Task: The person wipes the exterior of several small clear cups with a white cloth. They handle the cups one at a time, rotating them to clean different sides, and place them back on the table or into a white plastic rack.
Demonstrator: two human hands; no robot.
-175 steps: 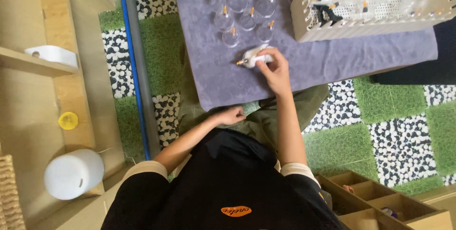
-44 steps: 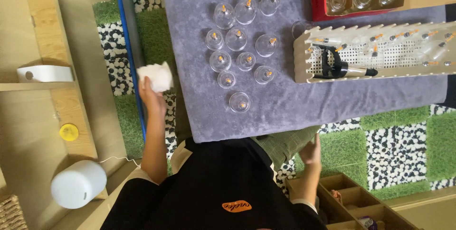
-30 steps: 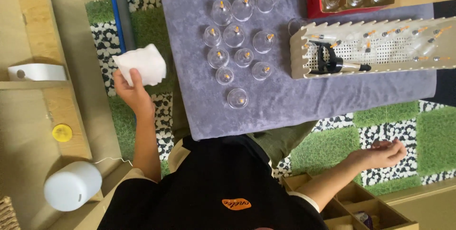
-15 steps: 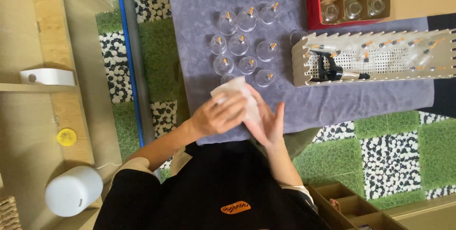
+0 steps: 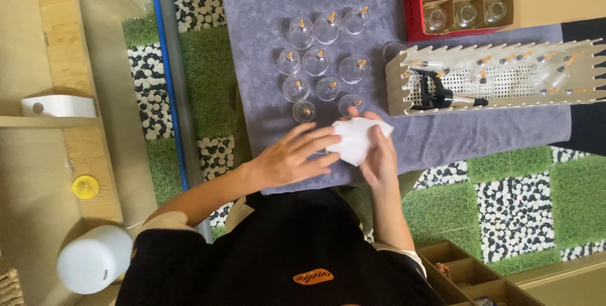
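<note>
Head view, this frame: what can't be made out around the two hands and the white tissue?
- Whether anything is wrapped inside the white tissue: left hand and right hand cover it, and the folds hide the rest.
- The exact grip of the right hand's fingers: they lie under the tissue.
- The black tool in the slotted cream rack: too small to identify.
- The red tray: cut off by the top edge.
</note>
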